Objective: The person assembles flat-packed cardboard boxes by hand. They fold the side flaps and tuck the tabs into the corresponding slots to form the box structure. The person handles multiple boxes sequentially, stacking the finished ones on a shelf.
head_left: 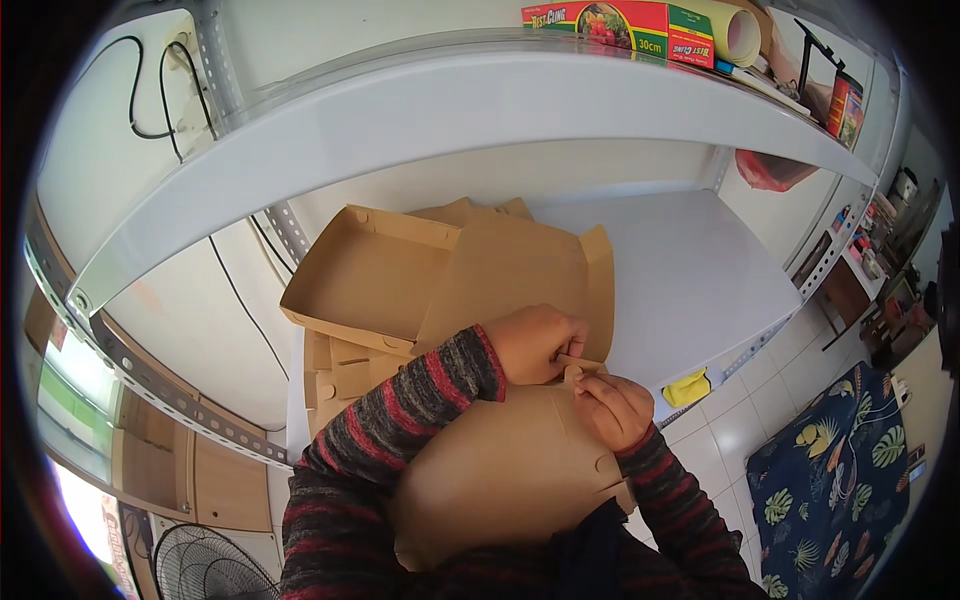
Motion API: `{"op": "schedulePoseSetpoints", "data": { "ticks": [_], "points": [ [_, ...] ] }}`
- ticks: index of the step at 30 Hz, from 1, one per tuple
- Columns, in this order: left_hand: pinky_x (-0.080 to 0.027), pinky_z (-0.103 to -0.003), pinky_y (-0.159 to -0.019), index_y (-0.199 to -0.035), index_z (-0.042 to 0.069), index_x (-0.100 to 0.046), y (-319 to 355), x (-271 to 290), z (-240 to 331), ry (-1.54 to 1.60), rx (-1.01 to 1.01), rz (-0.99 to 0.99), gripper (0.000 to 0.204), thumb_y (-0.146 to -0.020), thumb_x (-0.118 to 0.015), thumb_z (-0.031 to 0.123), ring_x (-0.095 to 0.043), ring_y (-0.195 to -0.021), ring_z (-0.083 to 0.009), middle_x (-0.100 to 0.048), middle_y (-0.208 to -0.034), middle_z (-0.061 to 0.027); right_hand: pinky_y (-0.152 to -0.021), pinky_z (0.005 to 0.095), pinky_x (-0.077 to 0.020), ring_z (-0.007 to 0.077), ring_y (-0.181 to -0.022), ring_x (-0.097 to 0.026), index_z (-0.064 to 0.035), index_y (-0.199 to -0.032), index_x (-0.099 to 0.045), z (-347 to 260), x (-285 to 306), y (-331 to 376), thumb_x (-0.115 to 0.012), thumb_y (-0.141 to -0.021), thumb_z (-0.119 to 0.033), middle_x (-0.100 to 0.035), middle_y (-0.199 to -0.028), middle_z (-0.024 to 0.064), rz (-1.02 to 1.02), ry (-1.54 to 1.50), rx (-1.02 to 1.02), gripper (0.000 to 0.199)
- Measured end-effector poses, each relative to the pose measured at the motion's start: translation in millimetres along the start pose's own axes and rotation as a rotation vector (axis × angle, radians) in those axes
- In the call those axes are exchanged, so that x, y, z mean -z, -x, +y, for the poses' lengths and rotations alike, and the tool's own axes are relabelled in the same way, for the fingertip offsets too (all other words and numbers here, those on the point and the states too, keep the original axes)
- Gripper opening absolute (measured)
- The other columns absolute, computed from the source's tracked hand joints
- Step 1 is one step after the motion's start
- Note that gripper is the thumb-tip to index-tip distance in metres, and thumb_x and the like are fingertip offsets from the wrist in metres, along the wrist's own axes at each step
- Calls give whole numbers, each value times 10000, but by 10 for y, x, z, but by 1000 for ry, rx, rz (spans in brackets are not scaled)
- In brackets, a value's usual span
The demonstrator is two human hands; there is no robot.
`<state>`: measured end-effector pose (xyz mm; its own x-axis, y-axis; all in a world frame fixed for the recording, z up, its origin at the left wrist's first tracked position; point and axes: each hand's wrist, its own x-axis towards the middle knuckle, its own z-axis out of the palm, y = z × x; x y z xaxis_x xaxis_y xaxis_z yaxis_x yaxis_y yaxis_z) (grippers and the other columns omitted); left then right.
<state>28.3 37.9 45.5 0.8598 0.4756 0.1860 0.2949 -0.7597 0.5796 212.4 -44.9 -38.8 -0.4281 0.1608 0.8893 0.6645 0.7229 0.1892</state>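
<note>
Closest to the camera, both striped-sleeved forearms rose from the lower edge and met over a brown cardboard box blank (500,470) held against the person's chest. Its broad panel lay flat toward the camera, its long side running from lower left to upper right, with its locking end at the upper right, where the hands worked.

The right hand (612,408) sat at that corner, fingers narrowed into a pinch on a small cardboard tab (578,368) that stuck up between the two hands. The left hand (535,342) came across from the left, knuckles up, its fingers curled shut over the panel's upper edge and touching the same tab from above. The tab lay just above the right hand and just below and right of the left, so both were equally near; the two hands touched at that point.

Beyond the hands, a half-formed cardboard box (440,285) lay open on the white lower shelf (690,270), one tray-like half to the left, a raised flap to the right. Under it and to the left sat a stack of flat blanks (345,375). The shelf right of the box was bare out to its front edge, where a yellow cloth (686,388) hung at the lip. To the right the tiled floor dropped away.

Farthest off, the upper shelf (480,110) arched overhead, carrying a cling-film box (625,25).
</note>
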Motion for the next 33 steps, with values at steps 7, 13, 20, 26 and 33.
{"op": "schedulePoseSetpoints", "data": {
  "ticks": [7,13,20,26,33],
  "points": [
    [-478,-349,-559,-833,24,-574,-4,-40,-43,-26,-35,-5,123,-748,-656,-10,-630,-610,-248,-628,-685,-112,-580,292,-549,222,-749,-670,6,-787,-607,-11,-8,14,-692,-748,18,-660,-894,117,-2,37,-8,95],
    [-478,-352,-563,-837,21,-575,-2,-63,-62,-27,-37,9,117,-756,-655,-5,-630,-624,-257,-627,-685,-117,-574,298,-548,227,-732,-663,6,-790,-601,-7,-2,20,-697,-748,18,-662,-899,118,-19,5,-8,106],
    [-479,-352,-564,-845,17,-566,12,-48,-85,9,-22,-6,121,-767,-657,-3,-631,-628,-239,-632,-695,-112,-569,294,-541,221,-740,-665,5,-790,-596,-10,-7,6,-705,-750,24,-663,-908,117,-30,-34,-23,117],
    [-484,-338,-571,-851,22,-565,7,-4,-30,9,-5,-36,120,-771,-650,-8,-635,-631,-230,-632,-694,-107,-541,281,-521,209,-732,-666,8,-808,-612,3,-21,46,-704,-759,20,-665,-917,115,-20,-24,-20,105],
    [-486,-338,-574,-841,27,-563,18,-8,-28,-3,-13,-20,123,-768,-659,5,-635,-627,-225,-630,-694,-99,-527,279,-515,206,-727,-666,12,-815,-619,10,-23,91,-707,-761,15,-667,-925,117,-35,-34,-18,103]
  ]
}}
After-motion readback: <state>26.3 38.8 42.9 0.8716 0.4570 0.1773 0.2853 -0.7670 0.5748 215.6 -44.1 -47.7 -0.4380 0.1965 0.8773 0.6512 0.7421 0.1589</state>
